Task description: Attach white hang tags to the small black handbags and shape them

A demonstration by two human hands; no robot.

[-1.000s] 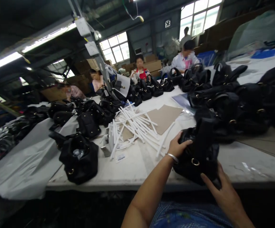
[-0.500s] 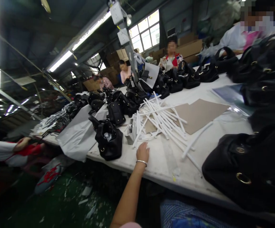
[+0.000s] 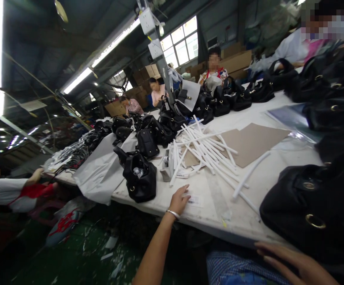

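Note:
My left hand (image 3: 180, 201), with a bracelet at the wrist, is over the front of the table with its fingers apart. Just right of its fingertips lies a small clear piece with a barcode label (image 3: 194, 201); whether they touch it I cannot tell. At the lower right, my right hand (image 3: 297, 259) reaches in below the table edge, fingers stretched out and holding nothing visible. Above it stands a large black handbag (image 3: 297, 198) with gold eyelets. Beyond my left hand is a heap of white tubes (image 3: 204, 150), and a smaller black bag (image 3: 140, 180) stands to its left.
Brown-grey board (image 3: 253, 144) lies behind the tubes, near a small grey box (image 3: 166, 168). Many black bags (image 3: 169, 122) line the far side around a post (image 3: 165, 75). White sheeting (image 3: 97, 170) hangs over the left edge. Several co-workers sit around the table.
My left hand has drawn back slightly and its fingers have spread; the barcode label now shows beside it. My right hand has come into view at the lower right.

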